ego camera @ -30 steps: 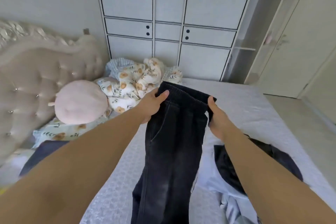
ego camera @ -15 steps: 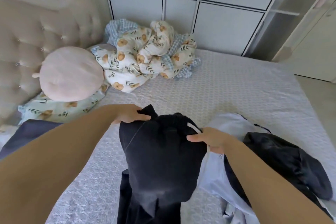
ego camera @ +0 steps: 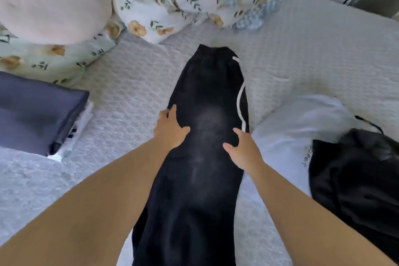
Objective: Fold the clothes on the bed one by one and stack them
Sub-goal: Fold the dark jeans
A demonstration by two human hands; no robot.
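Black trousers (ego camera: 207,97) lie flat under left hand (ego camera: 169,128) and right hand (ego camera: 243,149), fingers spread.

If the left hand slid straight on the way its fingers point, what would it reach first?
The left hand lies flat on the black trousers, fingers pointing up the bed. It would run along the trousers first, then probably over bare mattress toward the flowered bedding.

Matt, faded dark denim trousers (ego camera: 205,136) lie on the bed (ego camera: 129,84), its quilted cover textured; glossy black cloth garment (ego camera: 356,179) at its right edge.
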